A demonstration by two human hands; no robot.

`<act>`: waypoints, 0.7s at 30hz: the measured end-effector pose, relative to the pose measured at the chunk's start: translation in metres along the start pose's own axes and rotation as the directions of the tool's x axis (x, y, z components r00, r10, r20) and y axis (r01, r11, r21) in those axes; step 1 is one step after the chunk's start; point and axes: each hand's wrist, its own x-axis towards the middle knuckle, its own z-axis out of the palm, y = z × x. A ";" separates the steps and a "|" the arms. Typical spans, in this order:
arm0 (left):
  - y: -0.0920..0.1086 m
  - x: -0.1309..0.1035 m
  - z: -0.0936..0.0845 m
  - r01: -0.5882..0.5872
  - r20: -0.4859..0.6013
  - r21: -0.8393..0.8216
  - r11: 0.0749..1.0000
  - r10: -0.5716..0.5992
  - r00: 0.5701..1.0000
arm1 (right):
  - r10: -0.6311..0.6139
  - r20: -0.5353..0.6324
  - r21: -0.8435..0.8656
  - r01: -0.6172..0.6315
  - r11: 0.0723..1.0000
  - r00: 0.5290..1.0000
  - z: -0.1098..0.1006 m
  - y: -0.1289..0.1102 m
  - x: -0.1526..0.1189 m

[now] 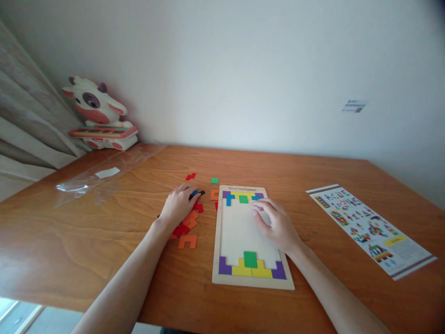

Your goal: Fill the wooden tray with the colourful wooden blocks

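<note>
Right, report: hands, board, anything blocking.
Left hand at loose pieces. Right hand over board. Board: pieces at both ends. Right hand hides part of board.

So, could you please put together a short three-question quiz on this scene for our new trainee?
1. True or false: the left hand is over the puzzle board.
2. Multiple choice: what colour are the two corner pieces at the board's near edge?
A) red
B) purple
C) black
3. Short answer: what lies on the table to the right of the board?

Key:
1. False; it is among the loose pieces to the left of the board.
2. B
3. A printed sheet with coloured pictures.
</note>
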 end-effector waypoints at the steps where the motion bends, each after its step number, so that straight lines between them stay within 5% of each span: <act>1: 0.000 0.000 -0.001 -0.007 -0.004 -0.011 1.000 0.007 1.000 | 0.021 -0.031 0.006 -0.021 1.000 0.999 0.000 0.000 0.001; 7: -0.004 0.001 0.000 -0.044 0.007 -0.065 0.997 0.045 0.999 | 0.155 -0.202 0.082 -0.141 0.987 0.967 -0.003 0.005 0.002; 14: -0.008 0.002 0.002 -0.057 -0.049 -0.031 0.998 0.055 0.997 | 0.197 -0.209 0.110 -0.177 0.978 0.958 -0.003 0.012 0.001; 21: -0.011 0.002 -0.002 0.142 0.031 -0.087 0.986 -0.140 0.990 | 0.184 -0.173 0.112 -0.166 0.980 0.968 -0.001 0.008 -0.001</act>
